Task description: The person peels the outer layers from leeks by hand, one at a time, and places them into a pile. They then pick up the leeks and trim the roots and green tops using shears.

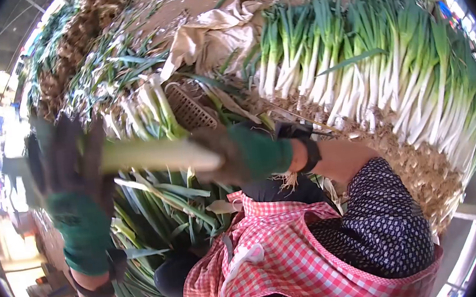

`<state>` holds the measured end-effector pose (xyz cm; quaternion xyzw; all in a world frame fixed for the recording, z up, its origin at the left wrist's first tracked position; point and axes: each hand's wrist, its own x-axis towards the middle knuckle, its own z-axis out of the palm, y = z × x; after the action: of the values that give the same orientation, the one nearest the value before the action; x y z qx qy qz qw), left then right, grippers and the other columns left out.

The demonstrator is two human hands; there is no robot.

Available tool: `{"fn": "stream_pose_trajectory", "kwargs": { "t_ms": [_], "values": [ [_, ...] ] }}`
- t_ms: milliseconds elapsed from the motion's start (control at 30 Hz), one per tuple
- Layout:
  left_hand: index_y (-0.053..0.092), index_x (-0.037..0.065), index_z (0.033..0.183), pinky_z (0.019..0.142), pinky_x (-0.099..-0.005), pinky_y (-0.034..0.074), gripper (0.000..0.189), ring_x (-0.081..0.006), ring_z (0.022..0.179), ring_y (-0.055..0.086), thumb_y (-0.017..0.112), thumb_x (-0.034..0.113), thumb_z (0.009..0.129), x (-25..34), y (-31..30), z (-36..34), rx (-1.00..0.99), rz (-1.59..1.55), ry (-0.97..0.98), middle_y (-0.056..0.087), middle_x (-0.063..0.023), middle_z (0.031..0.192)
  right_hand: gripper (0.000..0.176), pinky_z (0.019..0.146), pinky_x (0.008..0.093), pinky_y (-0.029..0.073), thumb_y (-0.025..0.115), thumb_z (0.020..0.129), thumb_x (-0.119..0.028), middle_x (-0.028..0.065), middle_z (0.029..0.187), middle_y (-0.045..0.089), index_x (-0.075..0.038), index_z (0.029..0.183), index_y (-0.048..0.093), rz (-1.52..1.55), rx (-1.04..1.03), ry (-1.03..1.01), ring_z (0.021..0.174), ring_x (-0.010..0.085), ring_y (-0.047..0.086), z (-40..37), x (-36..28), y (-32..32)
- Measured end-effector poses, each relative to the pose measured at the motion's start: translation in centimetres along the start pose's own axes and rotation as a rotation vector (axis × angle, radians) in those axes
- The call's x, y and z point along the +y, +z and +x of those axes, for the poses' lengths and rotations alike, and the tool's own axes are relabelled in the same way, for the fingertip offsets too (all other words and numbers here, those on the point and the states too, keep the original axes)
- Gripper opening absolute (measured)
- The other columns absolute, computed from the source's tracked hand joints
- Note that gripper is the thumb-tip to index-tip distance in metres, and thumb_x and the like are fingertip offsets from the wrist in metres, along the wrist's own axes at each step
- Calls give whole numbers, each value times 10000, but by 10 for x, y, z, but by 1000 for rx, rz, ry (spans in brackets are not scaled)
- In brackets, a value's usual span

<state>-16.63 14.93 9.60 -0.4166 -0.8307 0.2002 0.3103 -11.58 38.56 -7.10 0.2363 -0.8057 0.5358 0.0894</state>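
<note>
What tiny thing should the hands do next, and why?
Maybe hold the pale stalk steady with the left hand and draw the right hand gently along it, because the left hand's fingers cross the stalk while the right hand sits at one end.

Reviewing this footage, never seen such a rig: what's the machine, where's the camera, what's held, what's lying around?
There's no machine: these are a person's own hands, in green gloves with dark fingers. The one picture comes from a camera worn on the head, looking forward and down, so the person's checked apron shows below. The round, bent edges suggest a very wide lens.

The left hand holds a pale green stalk; one end meets the right hand, where blur hides the exact grip.

On the ground beyond lie a row of white-based stalks, a cloth and a basket. Long leaves lie beside the lap.
</note>
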Motion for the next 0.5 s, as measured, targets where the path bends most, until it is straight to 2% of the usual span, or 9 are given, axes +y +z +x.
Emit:
{"fn": "stream_pose_trajectory", "kwargs": {
  "t_ms": [67, 133, 167, 200, 267, 333, 400, 433, 500],
  "values": [
    [558, 148, 1339, 1114, -554, 325, 618, -316, 1270, 494, 748, 194, 752, 0, 4, 42, 180, -5, -60, 524, -127, 1358, 527, 618, 368, 534, 711, 838, -313, 125, 909, 663, 6, 1221, 541, -217, 307, -185, 727, 216, 661, 2, 21, -48],
    [546, 148, 1345, 1106, -543, 334, 603, -323, 1269, 494, 742, 214, 780, 4, 24, 52, 201, -187, -85, 519, -130, 1367, 462, 529, 322, 516, 721, 812, -271, 82, 783, 655, 14, 1148, 578, 188, 367, 85, 602, 172, 614, -6, 34, -105],
    [539, 147, 1349, 1102, -537, 339, 595, -326, 1269, 493, 740, 224, 793, 7, 40, 55, 205, -276, -99, 517, -132, 1372, 473, 531, 302, 511, 727, 812, -277, 61, 779, 649, 18, 1151, 579, 135, 476, 233, 607, 140, 601, -12, 47, -134],
    [533, 133, 1346, 1090, -530, 352, 570, -342, 1271, 483, 727, 240, 821, 14, 59, 47, 134, -270, -143, 505, -137, 1384, 484, 534, 283, 505, 733, 812, -284, 39, 776, 644, 23, 1154, 580, 82, 584, 381, 611, 107, 588, -18, 61, -165],
    [524, 115, 1357, 1091, -465, 367, 587, -344, 1287, 463, 732, 159, 810, 24, 96, 27, -22, -293, -151, 500, -134, 1395, 480, 551, 283, 509, 735, 813, -265, 54, 773, 647, 33, 1157, 581, 44, 823, 511, 596, 126, 585, -27, 104, -223],
    [533, 83, 1319, 1061, -472, 388, 558, -367, 1256, 478, 735, 169, 806, 41, 129, -2, -193, -470, -289, 504, -165, 1366, 359, 538, 278, 477, 738, 811, -264, 48, 699, 605, -8, 1026, 607, 33, 1049, 545, 581, 130, 552, -54, 189, -278],
    [545, 69, 1290, 984, -513, 421, 541, -378, 1198, 506, 732, 198, 799, 60, 177, -55, -232, -517, -307, 536, -198, 1288, 375, 664, 348, 500, 704, 805, -265, 100, 806, 652, 25, 1031, 626, -171, 1144, 777, 689, 211, 600, -86, 243, -311],
    [549, 57, 1274, 965, -500, 432, 541, -391, 1177, 513, 740, 197, 787, 72, 198, -80, -284, -581, -336, 542, -206, 1272, 357, 681, 356, 499, 677, 806, -280, 112, 817, 656, 14, 1008, 643, -234, 1124, 913, 718, 220, 607, -109, 285, -331],
    [564, 36, 1227, 944, -483, 445, 524, -410, 1136, 527, 753, 200, 767, 99, 226, -127, -427, -696, -425, 561, -217, 1233, 342, 717, 371, 495, 621, 808, -310, 136, 840, 663, -9, 962, 677, -321, 872, 1238, 776, 239, 620, -161, 381, -368]
  ]
}}
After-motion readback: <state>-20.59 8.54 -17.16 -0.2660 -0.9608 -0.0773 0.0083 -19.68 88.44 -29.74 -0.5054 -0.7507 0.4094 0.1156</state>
